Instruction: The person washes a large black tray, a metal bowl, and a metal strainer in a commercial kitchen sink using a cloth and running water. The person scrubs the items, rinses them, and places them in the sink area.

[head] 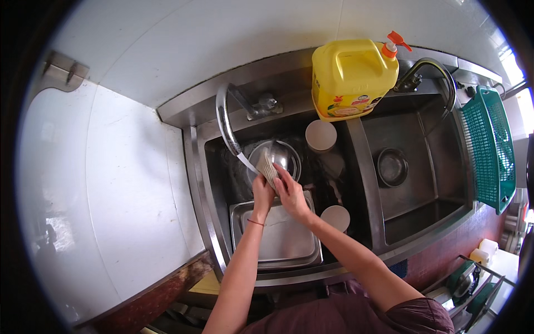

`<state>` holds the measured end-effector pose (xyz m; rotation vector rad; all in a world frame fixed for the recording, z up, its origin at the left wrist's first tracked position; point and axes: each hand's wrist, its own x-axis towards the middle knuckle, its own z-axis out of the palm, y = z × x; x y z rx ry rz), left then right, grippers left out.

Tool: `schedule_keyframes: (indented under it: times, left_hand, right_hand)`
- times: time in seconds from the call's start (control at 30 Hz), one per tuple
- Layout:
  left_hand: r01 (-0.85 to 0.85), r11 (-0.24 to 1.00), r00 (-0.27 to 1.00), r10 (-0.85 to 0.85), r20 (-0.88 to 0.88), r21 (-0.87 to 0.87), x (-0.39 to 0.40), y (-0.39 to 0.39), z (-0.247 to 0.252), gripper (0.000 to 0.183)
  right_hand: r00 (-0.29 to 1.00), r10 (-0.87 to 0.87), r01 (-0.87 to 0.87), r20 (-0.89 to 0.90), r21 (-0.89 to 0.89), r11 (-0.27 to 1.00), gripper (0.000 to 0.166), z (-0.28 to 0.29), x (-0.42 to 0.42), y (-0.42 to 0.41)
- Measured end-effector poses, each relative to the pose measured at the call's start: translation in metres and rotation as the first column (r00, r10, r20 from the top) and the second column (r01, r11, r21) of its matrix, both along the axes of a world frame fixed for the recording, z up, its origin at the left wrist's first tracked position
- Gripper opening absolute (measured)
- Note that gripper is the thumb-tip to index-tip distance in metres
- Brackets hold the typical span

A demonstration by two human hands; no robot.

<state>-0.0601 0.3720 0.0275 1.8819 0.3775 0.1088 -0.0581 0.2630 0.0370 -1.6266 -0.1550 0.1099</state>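
Both hands meet over the left sink basin, under the running curved faucet [225, 121]. A beige textured cloth [267, 167] is held between them in the water stream. My left hand [263, 193] grips its lower end, and my right hand [290, 190] has its fingers pressed on the cloth's right side. Below the cloth sits a round shiny metal bowl [288, 156], partly covered by it. Nearer to me, under my wrists, lies a rectangular stainless steel pan [288, 242].
Two pale round lidded or upturned containers [321, 135] [336, 218] stand right of the hands. A yellow pump jug [354, 79] stands on the back ledge. The right basin [413, 200] holds a small metal bowl [392, 167]; beyond is a green plastic basket [492, 150].
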Motion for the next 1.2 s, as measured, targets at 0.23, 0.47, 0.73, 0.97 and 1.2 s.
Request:
schedule_keyframes:
  times: [0.23, 0.47, 0.73, 0.97, 1.2]
  left_hand:
    - [-0.253, 0.56, 0.967, 0.169, -0.19, -0.789, -0.013, 0.026, 0.0, 0.023]
    - [-0.241, 0.445, 0.964, 0.215, -0.158, -0.863, -0.023, 0.031, -0.01, 0.027]
    - [-0.138, 0.597, 0.979, 0.201, -0.019, -0.79, -0.019, 0.01, -0.01, 0.025]
    - [-0.212, 0.614, 0.972, 0.214, -0.098, -0.761, -0.015, 0.015, 0.006, 0.02]
    - [-0.239, 0.8, 0.967, 0.25, -0.057, -0.55, -0.006, -0.001, 0.022, 0.021]
  right_hand:
    - [0.944, 0.207, -0.063, 0.256, -0.479, 0.876, 0.022, 0.026, 0.011, 0.006]
    - [0.989, 0.145, -0.144, -0.009, -0.21, 0.967, 0.028, 0.003, 0.047, -0.003]
    - [0.987, 0.163, -0.155, 0.006, -0.269, 0.951, 0.026, 0.004, 0.053, 0.001]
    - [0.823, 0.351, -0.204, -0.446, 0.344, 0.916, 0.025, 0.001, 0.065, -0.015]
    - [0.973, 0.162, -0.198, -0.164, -0.231, 0.953, 0.023, 0.018, 0.051, -0.009]
